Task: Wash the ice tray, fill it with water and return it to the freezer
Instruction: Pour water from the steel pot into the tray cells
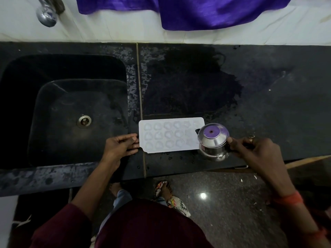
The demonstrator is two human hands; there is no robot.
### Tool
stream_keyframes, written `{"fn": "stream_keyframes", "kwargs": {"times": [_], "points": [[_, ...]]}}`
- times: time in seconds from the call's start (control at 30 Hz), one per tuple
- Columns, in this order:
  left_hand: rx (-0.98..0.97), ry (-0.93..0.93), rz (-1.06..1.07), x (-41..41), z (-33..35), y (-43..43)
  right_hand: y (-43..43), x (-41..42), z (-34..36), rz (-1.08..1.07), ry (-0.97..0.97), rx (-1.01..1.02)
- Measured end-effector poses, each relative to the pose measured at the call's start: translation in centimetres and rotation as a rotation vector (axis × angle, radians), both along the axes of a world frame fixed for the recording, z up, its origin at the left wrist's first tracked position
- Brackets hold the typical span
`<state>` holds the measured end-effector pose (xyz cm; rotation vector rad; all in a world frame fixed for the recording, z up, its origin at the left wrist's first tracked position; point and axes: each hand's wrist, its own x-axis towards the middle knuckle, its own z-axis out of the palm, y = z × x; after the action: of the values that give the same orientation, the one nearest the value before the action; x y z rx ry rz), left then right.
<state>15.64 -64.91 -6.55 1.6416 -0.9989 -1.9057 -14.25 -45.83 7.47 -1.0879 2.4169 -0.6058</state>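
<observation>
A white ice tray (168,136) with several heart-shaped cells lies flat on the black counter (259,108), close to its front edge. My left hand (120,144) holds the tray's left end, fingertips on its edge. My right hand (258,149) grips the handle of a small steel jug (213,140), which hangs over the tray's right end and covers that corner. The jug's shiny lid reflects purple. Whether water is in the cells cannot be told.
A black sink (71,111) with a steel drain (84,120) sits left of the tray. A chrome tap (47,14) is at the top left. Purple cloth (206,11) hangs on the white wall. A wet patch (188,86) spreads behind the tray.
</observation>
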Motion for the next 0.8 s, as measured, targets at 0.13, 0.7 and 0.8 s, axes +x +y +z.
{"fn": "stream_keyframes", "kwargs": {"times": [0.13,0.7,0.8], "points": [[-0.003,-0.01,-0.001,0.0,-0.2,-0.2,-0.2,-0.1,0.1,-0.002,0.001,0.013],[0.014,-0.02,0.001,-0.2,-0.1,-0.5,-1.9,-0.4,0.0,-0.022,0.015,-0.025],[0.02,-0.016,0.005,-0.1,-0.1,-0.6,-2.3,-0.4,-0.1,-0.02,0.019,-0.023]]}}
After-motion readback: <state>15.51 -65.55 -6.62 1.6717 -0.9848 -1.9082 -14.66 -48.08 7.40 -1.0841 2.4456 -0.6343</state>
